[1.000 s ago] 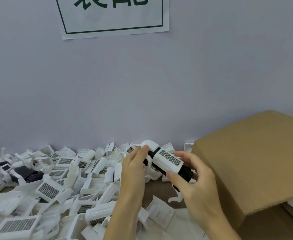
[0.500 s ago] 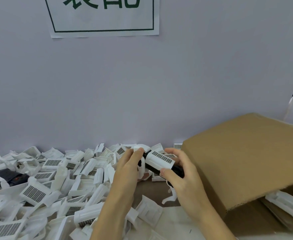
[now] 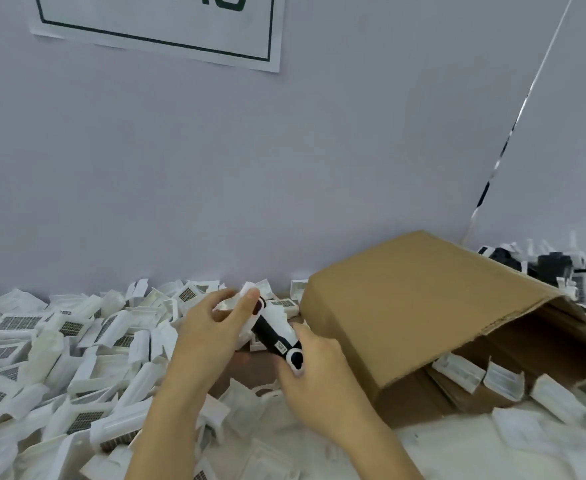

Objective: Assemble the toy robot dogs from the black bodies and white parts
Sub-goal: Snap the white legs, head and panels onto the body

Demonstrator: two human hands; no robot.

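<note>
Both hands hold one toy robot dog (image 3: 273,332), a black body with white shell pieces, above the table near the wall. My left hand (image 3: 208,336) grips its far white end with thumb and fingers. My right hand (image 3: 315,372) holds the near end, where a white piece with a black hole shows. The dog's black underside with a small label faces up. A large heap of loose white parts (image 3: 59,344), many with grey grids, covers the table on the left.
A brown cardboard box (image 3: 423,306) lies on its side just right of my hands, open toward the right front. White parts (image 3: 502,377) lie in front of it. A pile of black and white pieces (image 3: 554,268) sits behind it. The wall is close.
The dog has been turned over: its gridded white top faced up before, its black underside does now. The view has swung right, showing more of the box and the pile behind it.
</note>
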